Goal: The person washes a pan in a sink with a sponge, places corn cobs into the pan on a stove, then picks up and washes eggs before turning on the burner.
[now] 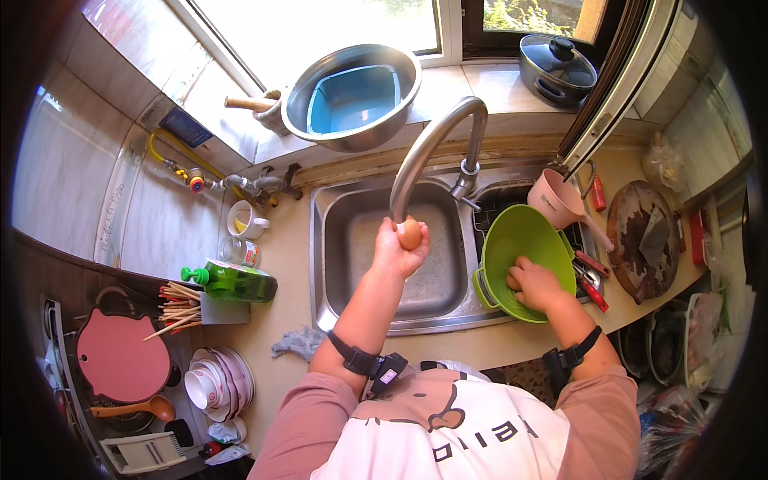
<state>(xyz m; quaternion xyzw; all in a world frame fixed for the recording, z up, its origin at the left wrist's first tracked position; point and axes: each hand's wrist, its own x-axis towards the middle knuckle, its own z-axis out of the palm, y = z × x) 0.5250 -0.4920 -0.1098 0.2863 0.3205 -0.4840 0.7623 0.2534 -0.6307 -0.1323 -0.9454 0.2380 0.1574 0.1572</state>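
Under the spout of the curved metal faucet (423, 153), my left hand (399, 249) holds a brown egg (409, 234), palm up, above the left basin of the stainless steel sink (390, 307). My right hand (533, 283) reaches into a green plastic colander (510, 240), which rests tilted over the right side of the sink. Its fingers are curled on a brownish, rounded thing, probably an egg, mostly hidden by the hand. Whether water runs from the spout is hard to tell.
A pink ladle-shaped pot (555, 198) and red-handled tools (593, 294) lie right of the colander. A round wooden chopping board (624, 225) bears a cleaver. Left stand a green soap bottle (240, 282), chopsticks (180, 306) and stacked bowls (219, 384). A steel basin (348, 141) sits on the sill.
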